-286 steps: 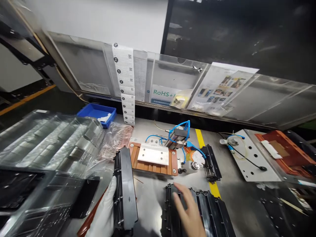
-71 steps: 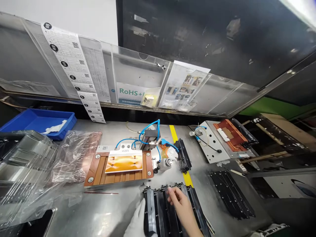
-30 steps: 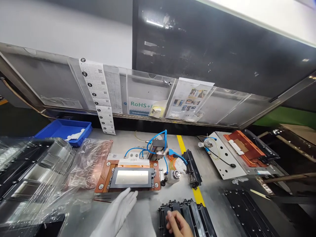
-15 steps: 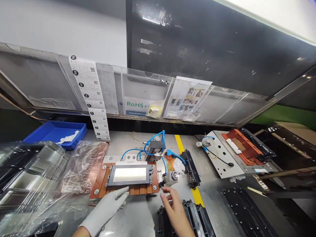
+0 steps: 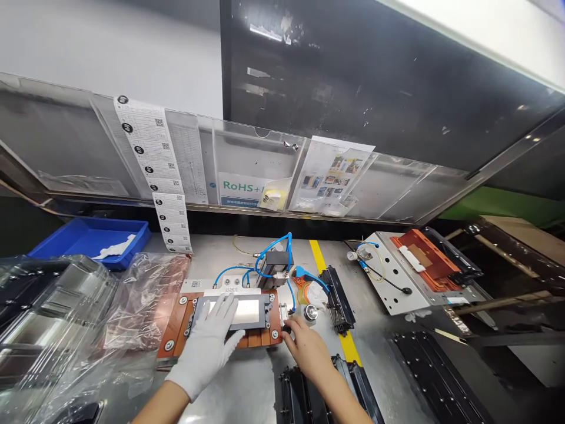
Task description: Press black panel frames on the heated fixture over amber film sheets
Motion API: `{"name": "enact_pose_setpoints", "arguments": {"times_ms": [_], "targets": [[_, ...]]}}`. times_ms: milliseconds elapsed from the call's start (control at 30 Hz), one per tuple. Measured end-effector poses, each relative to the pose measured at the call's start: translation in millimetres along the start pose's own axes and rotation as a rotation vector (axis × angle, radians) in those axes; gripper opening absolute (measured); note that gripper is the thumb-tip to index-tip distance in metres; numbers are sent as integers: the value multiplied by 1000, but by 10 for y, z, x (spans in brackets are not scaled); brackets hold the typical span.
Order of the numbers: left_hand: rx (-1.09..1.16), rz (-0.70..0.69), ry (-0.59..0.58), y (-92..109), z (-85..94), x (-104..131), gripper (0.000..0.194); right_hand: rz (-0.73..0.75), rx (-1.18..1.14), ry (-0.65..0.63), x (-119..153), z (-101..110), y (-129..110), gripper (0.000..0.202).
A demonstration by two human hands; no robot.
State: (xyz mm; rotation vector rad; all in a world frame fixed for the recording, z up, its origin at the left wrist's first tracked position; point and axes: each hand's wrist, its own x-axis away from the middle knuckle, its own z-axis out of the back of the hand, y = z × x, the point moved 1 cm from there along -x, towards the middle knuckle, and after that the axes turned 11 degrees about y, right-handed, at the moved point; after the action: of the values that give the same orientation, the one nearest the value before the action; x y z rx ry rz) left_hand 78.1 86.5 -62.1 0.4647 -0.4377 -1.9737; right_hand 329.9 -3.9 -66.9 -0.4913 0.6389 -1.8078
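A dark rectangular frame with a pale, shiny panel (image 5: 248, 311) sits in an orange-brown fixture (image 5: 260, 338). My left hand (image 5: 212, 335), in a white glove, lies flat over the left part of the frame, fingers stretched out. At the fixture's right end my bare right hand (image 5: 306, 347) has its fingers closed around a small black knob or lever end, mostly hidden by the fingertips. Blue air hoses (image 5: 265, 259) run to a black block (image 5: 278, 259) behind the fixture. A metal-capped bottle (image 5: 310, 314) stands just beyond my right hand.
Clear plastic bags (image 5: 136, 300) and black trays cover the left side, with a blue bin (image 5: 88, 238) behind. Black housings (image 5: 300, 391) lie near my right forearm, and another black part (image 5: 338, 300) crosses the yellow tape. A grey fixture (image 5: 392, 277) stands to the right.
My left hand has moved up from the fixture's front edge onto the frame and flattened. My right hand has moved slightly left, its fingers closing at the fixture's right end.
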Motion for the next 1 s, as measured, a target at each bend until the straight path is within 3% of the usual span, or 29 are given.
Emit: {"name": "enact_pose_setpoints", "arguments": {"times_ms": [133, 233, 400, 500, 600, 733, 867, 933, 1000], "targets": [[-8, 280, 126, -294, 339, 51, 76, -45, -91, 13, 59, 10, -20, 32], [91, 479, 63, -497, 498, 61, 79, -115, -229, 21, 26, -132, -80, 39], [331, 604, -94, -485, 425, -39, 59, -343, -484, -35, -173, -530, -236, 51], [425, 710, -118, -382, 363, 16, 55, -434, -625, -19, -165, -627, -286, 54], [503, 791, -98, -347, 321, 284, 56, -508, -739, 25, 97, -612, -260, 72], [521, 899, 38, -399, 200, 784, 64, -633, -865, 58, 729, -654, -215, 93], [602, 1056, 203, -353, 133, 1130, 77, -799, -1180, 91, 1265, -779, -258, 81], [714, 1056, 231, -272, 181, 1229, 71, -807, -1288, 86, 1397, -762, -298, 76], [807, 1003, 289, -191, 265, 1293, 58, -732, -1215, 44, 1437, -655, -336, 82]]}}
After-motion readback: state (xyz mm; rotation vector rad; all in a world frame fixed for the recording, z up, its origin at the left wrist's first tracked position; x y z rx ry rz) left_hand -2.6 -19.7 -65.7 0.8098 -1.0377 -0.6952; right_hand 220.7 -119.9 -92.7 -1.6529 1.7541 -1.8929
